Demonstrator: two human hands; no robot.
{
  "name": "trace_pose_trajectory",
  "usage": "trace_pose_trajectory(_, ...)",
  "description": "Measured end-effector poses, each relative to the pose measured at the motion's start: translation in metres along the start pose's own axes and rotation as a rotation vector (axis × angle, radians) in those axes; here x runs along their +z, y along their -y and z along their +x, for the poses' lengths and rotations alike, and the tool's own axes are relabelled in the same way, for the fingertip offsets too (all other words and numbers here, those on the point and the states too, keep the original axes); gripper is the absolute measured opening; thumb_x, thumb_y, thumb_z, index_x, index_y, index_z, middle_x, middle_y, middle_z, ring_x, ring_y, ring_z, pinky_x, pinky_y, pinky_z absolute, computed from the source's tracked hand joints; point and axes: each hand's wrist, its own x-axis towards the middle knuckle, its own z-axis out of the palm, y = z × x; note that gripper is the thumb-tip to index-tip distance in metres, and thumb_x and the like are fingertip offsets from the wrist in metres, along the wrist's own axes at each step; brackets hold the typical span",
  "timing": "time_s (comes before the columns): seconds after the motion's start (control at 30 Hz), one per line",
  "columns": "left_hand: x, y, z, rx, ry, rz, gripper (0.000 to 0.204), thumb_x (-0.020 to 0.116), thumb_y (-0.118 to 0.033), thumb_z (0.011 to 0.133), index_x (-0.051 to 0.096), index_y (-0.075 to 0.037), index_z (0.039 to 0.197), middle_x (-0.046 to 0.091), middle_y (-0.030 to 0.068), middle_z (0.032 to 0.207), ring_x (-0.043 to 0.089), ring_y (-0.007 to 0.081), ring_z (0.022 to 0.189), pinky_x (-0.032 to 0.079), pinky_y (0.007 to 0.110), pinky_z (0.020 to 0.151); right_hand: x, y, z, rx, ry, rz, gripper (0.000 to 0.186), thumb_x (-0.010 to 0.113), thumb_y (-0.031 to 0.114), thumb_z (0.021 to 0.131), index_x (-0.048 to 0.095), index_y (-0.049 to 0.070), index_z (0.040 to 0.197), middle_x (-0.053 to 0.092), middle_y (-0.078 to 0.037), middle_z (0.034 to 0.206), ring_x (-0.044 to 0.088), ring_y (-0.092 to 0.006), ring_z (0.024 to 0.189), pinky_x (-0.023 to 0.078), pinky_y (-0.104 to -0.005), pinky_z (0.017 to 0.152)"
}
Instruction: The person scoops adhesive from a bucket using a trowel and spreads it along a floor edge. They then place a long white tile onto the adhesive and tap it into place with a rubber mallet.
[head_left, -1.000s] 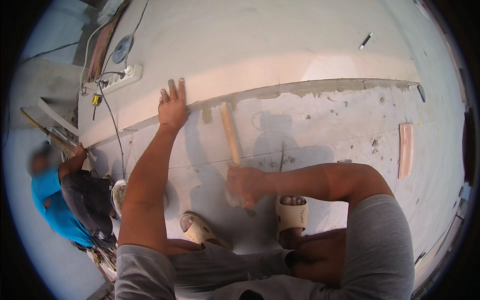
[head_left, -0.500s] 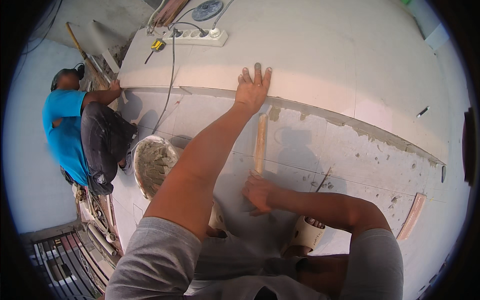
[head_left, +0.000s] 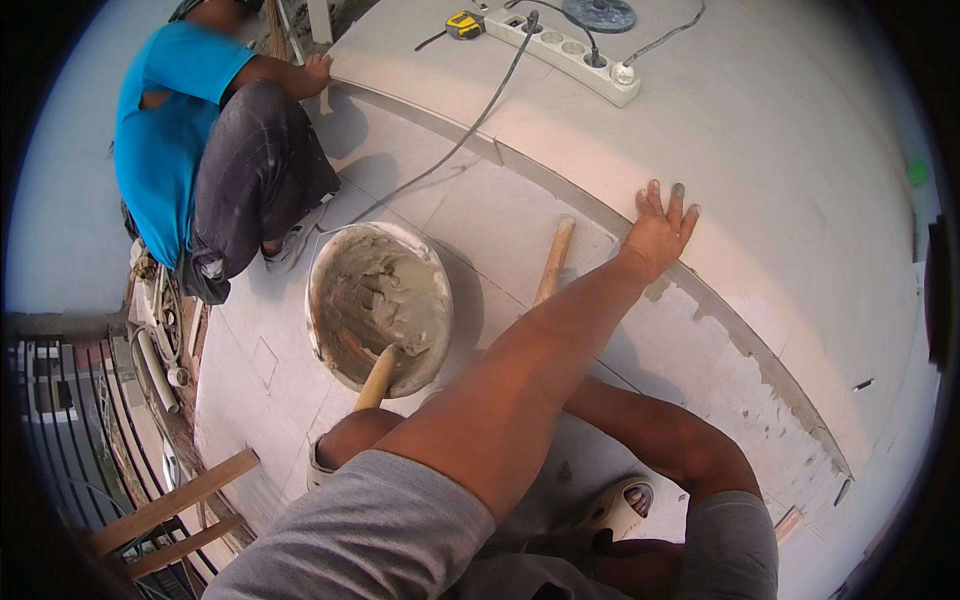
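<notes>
My left hand (head_left: 661,232) lies flat, fingers spread, on the pale raised slab (head_left: 600,150), close to its front edge. That arm stretches across the view and covers my right hand; only the right forearm (head_left: 650,430) shows, reaching in behind it. A wooden handle (head_left: 556,258) points away from me past my left forearm, its near end hidden. Left of my arm stands a bucket (head_left: 316,300) holding grey mortar (head_left: 385,290). Another wooden handle (head_left: 376,378) leans over the bucket's near rim.
A person in a blue shirt (head_left: 175,150) crouches at the left, one hand on the slab's edge. On the slab lie a white power strip (head_left: 560,55) with a trailing cable (head_left: 440,165) and a yellow tape measure (head_left: 465,25). Wooden boards (head_left: 180,500) jut in at lower left.
The view has swung left, bringing the bucket and the crouching person nearer the middle. My left hand remains flat on the slab. My right hand, earlier visible at the wooden handle's near end, is now hidden.
</notes>
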Motion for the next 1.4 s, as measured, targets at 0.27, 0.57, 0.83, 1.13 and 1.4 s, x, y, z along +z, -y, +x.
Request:
trace_pose_trajectory(0.27, -0.002, -0.003, 0.003, -0.009, -0.038, -0.026, 0.069, 0.056, -0.021, 0.092, 0.025, -0.006, 0.151, 0.024, 0.0311, 0.152, 0.036, 0.058, 0.129, 0.038, 0.058, 0.104, -0.004, -0.044, 0.022, -0.117, -0.078, -0.452, 0.026, 0.059, 0.025, 0.095, 0.049, 0.008, 0.112, 0.051, -0.007, 0.109, 0.05, -0.0199, 0.104, 0.041, -0.0379, 0.098)
trace_pose_trajectory(0.57, -0.005, -0.004, 0.005, 0.009, -0.027, 0.018, 0.068, 0.055, -0.022, 0.093, 0.025, -0.005, 0.151, 0.025, 0.0312, 0.151, 0.036, 0.058, 0.129, 0.038, 0.057, 0.104, 0.002, -0.057, 0.043, -0.246, -0.326, -0.25, 0.009, 0.05, 0.015, 0.083, 0.049, 0.007, 0.079, 0.048, -0.007, 0.076, 0.052, -0.0213, 0.085, 0.038, -0.0406, 0.108)
trace_pose_trajectory(0.83, -0.005, -0.004, 0.004, 0.012, -0.029, 0.053, 0.067, 0.056, -0.021, 0.092, 0.026, -0.005, 0.151, 0.026, 0.0313, 0.151, 0.038, 0.0575, 0.128, 0.038, 0.057, 0.103, -0.003, -0.053, 0.042, -0.323, -0.297, -0.425, 0.013, 0.051, 0.018, 0.084, 0.053, 0.005, 0.083, 0.051, -0.008, 0.079, 0.053, -0.0223, 0.087, 0.035, -0.0427, 0.11)
trace_pose_trajectory(1.13, -0.002, -0.001, 0.0, -0.001, -0.041, 0.05, 0.068, 0.056, -0.022, 0.092, 0.027, -0.005, 0.151, 0.027, 0.0306, 0.151, 0.039, 0.0578, 0.128, 0.038, 0.058, 0.103, 0.003, -0.054, 0.059, -0.235, -0.18, -0.462, 0.024, 0.052, 0.021, 0.083, 0.057, -0.001, 0.092, 0.056, -0.013, 0.088, 0.055, -0.027, 0.097, 0.029, -0.0459, 0.114)
trace_pose_trajectory(1.4, 0.0, 0.002, -0.002, -0.009, -0.018, 0.007, 0.071, 0.058, -0.022, 0.091, 0.025, -0.004, 0.151, 0.025, 0.0308, 0.151, 0.038, 0.0583, 0.128, 0.037, 0.059, 0.103, -0.011, -0.005, 0.066, -0.407, -0.23, -1.15, 0.024, 0.044, 0.027, 0.099, 0.051, 0.008, 0.086, 0.052, -0.009, 0.083, 0.053, -0.0198, 0.087, 0.039, -0.0337, 0.102)
